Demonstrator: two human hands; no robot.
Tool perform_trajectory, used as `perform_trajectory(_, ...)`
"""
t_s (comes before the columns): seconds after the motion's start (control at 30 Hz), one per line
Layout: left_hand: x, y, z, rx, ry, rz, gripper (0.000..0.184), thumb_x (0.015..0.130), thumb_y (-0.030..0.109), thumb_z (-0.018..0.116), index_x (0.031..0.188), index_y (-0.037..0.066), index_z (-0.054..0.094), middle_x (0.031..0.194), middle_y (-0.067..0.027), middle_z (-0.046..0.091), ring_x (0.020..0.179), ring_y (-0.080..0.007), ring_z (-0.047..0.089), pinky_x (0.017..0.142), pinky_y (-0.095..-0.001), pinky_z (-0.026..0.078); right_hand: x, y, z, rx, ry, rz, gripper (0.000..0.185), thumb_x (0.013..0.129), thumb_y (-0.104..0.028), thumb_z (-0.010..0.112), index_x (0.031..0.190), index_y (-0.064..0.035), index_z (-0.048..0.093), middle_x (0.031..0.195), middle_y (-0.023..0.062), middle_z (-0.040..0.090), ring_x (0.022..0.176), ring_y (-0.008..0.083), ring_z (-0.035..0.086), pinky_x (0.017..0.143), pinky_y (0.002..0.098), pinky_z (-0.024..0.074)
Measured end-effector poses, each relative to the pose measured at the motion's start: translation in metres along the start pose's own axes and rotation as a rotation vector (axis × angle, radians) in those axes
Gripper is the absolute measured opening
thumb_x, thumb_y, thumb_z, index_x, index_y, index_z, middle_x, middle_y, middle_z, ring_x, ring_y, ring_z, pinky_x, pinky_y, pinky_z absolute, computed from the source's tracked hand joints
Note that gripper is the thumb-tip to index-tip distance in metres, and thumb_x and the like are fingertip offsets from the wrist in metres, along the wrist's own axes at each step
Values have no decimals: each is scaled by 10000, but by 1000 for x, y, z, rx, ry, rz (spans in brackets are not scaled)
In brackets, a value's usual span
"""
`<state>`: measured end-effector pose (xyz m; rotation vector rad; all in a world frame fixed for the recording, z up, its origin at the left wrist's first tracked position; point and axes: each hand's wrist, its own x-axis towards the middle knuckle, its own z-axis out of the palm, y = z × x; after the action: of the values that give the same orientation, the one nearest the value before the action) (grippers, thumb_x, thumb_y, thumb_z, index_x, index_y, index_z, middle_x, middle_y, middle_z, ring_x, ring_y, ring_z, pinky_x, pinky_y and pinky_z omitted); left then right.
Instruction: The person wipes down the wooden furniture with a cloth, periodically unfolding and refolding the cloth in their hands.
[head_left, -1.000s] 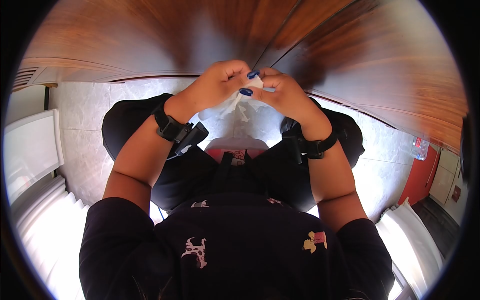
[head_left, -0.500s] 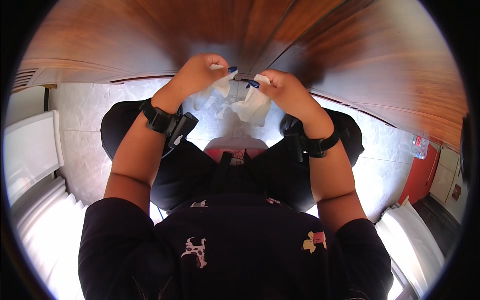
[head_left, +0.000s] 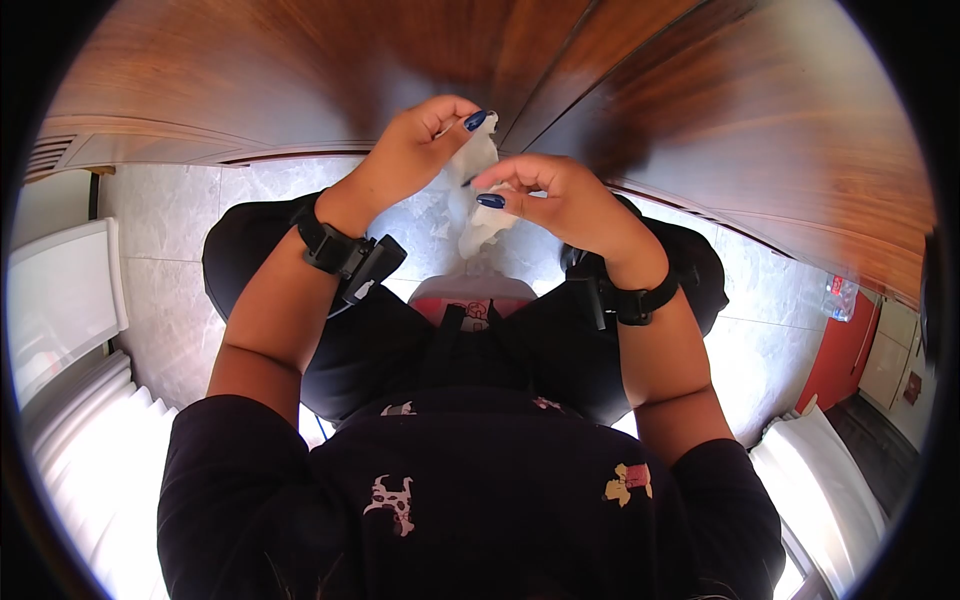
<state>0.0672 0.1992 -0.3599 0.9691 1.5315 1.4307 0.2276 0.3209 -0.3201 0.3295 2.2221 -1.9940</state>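
Note:
My left hand (head_left: 425,145) pinches a white tissue (head_left: 478,152) between thumb and fingertips, in front of the wooden panel. The tissue hangs down towards my right hand (head_left: 555,195). That hand is curled around more thin white tissue (head_left: 485,232), which dangles below its thumb. The index finger of my right hand points left, a little above the thumb. I cannot make out whether the white material is one piece or two overlapping pieces. Both thumbs have dark blue nails, and a black strap device sits on each wrist.
Glossy wooden panels (head_left: 450,60) rise just beyond my hands. My black-clad knees are spread above a grey tiled floor (head_left: 160,225). A white and red object (head_left: 472,300) lies between my thighs. A plastic bottle (head_left: 839,298) stands at the right, near a red panel (head_left: 838,350).
My hands have come closer together. The left has moved right and slightly up, the right a little left and down. The tissue pieces, apart before, now overlap.

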Motion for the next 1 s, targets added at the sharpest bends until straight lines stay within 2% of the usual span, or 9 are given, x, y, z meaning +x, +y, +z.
perform_trajectory(0.03,0,0,2,26,5,33,161,911,119,494,994,3,569,792,24,577,723,-34,495,641,-191,417,0,0,1,104,22,44,139,831,-41,565,965,-27,599,777,10,597,701,63,518,650,211,418)
perform_trajectory(0.27,-1,1,12,66,-35,67,160,923,128,475,989,8,558,710,51,493,633,-8,407,550,-172,351,7,8,1,75,198,2,118,857,-74,562,957,-19,589,788,16,617,690,53,530,619,198,427)
perform_trajectory(0.47,0,-1,12,-11,-42,18,153,928,106,455,1013,21,548,714,51,486,605,-6,382,524,-173,331,8,8,6,101,337,-136,107,853,-50,558,952,-14,582,767,18,608,651,48,500,587,191,409)
perform_trajectory(0.6,0,5,16,-9,-54,96,199,928,79,428,1105,32,505,726,44,493,598,-8,381,526,-174,328,7,4,6,101,408,-156,231,836,-36,572,1060,-29,515,741,15,599,624,48,477,574,192,395)
perform_trajectory(0.7,-3,12,18,25,-68,197,313,907,29,422,1218,62,429,722,12,494,606,-41,405,549,-197,359,8,9,6,113,436,-149,338,827,-40,584,1138,-38,452,728,16,596,623,49,475,572,191,391)
perform_trajectory(0.77,-6,18,18,266,-46,261,454,867,-31,419,1295,111,362,730,-65,533,629,-139,504,587,-262,415,10,10,4,103,449,-163,386,823,-45,591,1171,-42,423,723,17,596,623,49,476,570,191,389)
perform_trajectory(0.8,-7,21,18,265,-47,262,454,867,-31,419,1295,111,362,730,-65,533,629,-139,504,587,-262,415,10,10,3,145,430,-159,404,823,-47,591,1185,-41,413,724,19,597,629,51,482,574,192,392)
perform_trajectory(0.87,-8,26,18,424,-40,325,528,825,-59,440,1306,143,360,770,-143,565,685,-275,567,622,-344,451,9,10,0,188,411,-153,422,823,-49,592,1200,-40,402,724,21,597,634,53,489,577,194,395)
perform_trajectory(1.0,-7,22,16,562,-48,384,578,799,-67,458,1321,152,342,798,-172,584,706,-340,571,625,-395,456,-2,-7,-10,115,306,-140,457,827,-38,589,1235,-38,381,718,8,587,671,45,496,625,186,393)
